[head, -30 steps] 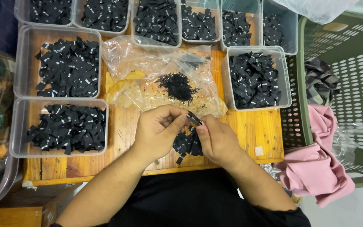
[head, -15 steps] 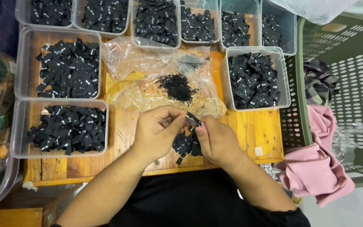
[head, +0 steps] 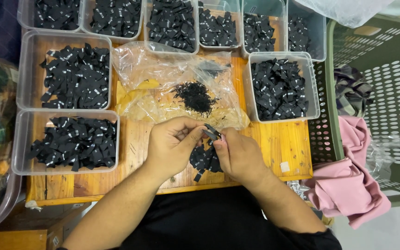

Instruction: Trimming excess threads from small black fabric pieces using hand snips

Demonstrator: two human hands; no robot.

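The desk (head: 274,148) is varnished, light wood with visible grain, slightly glossy. The tubs (head: 24,139) at left and along the top are clear, smooth plastic. The labels (head: 77,146) in them are matt black woven cloth. At centre lies a crinkled, shiny clear plastic bag (head: 163,78). At right stands a matt green plastic basket (head: 394,92), with soft pink cloth (head: 348,185) at lower right.

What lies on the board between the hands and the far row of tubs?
In the head view, a crumpled clear plastic bag lies there, with a heap of black scraps on it. The hands pinch a small black label just short of it.
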